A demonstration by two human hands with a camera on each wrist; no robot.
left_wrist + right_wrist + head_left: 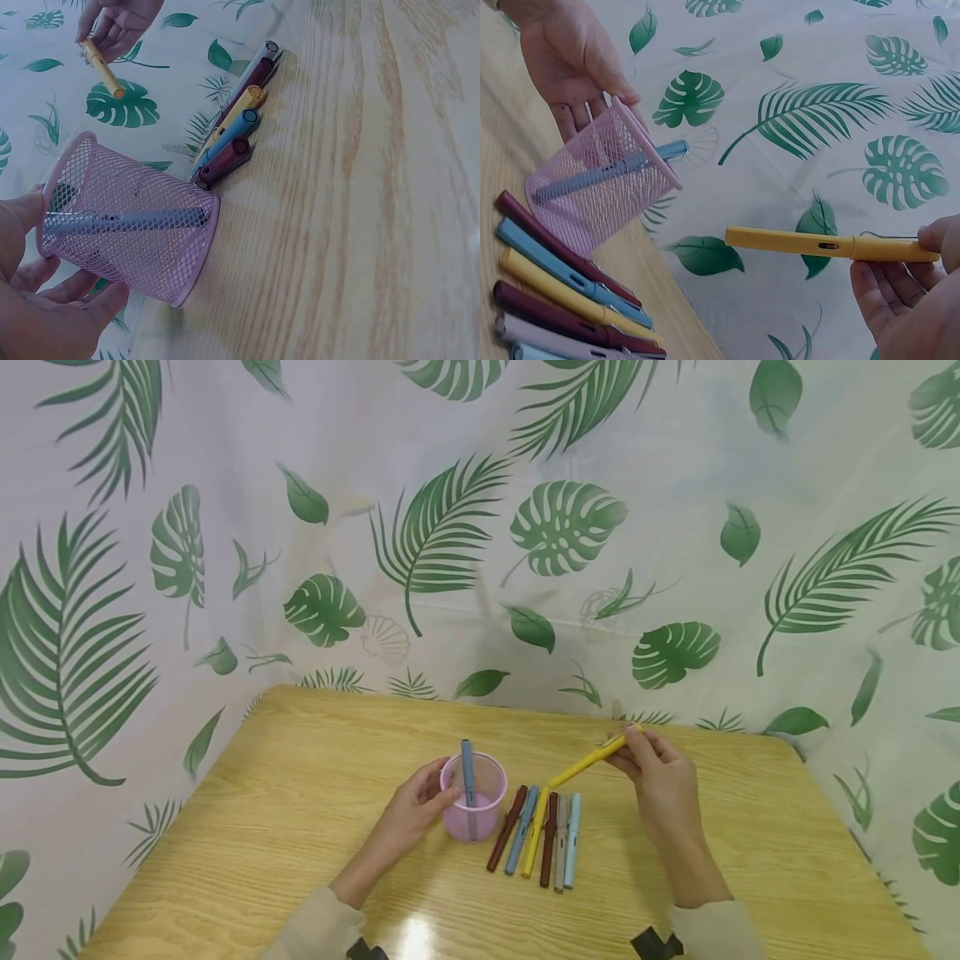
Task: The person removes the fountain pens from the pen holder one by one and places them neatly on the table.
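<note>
My left hand (405,818) holds a pink mesh pen cup (456,823) at its rim, thumb over the near edge and fingers round the outer side. Inside the cup leans a grey-blue pen (467,764), its capped end above the rim. In my right hand (666,789) a yellow pen (791,242) is pinched by its capped end between thumb and fingers. It is raised at a slant above the table, the other end pointing toward the cup. Both the cup (124,187) and my left fingers (86,300) show up close in the left wrist view.
Right of the cup, several pens lie side by side on the wooden table (315,760): dark red (507,828), blue (522,829), yellow (536,832), another dark red (549,839), grey (561,843) and light blue (573,841). A leaf-patterned cloth (465,652) hangs behind the table.
</note>
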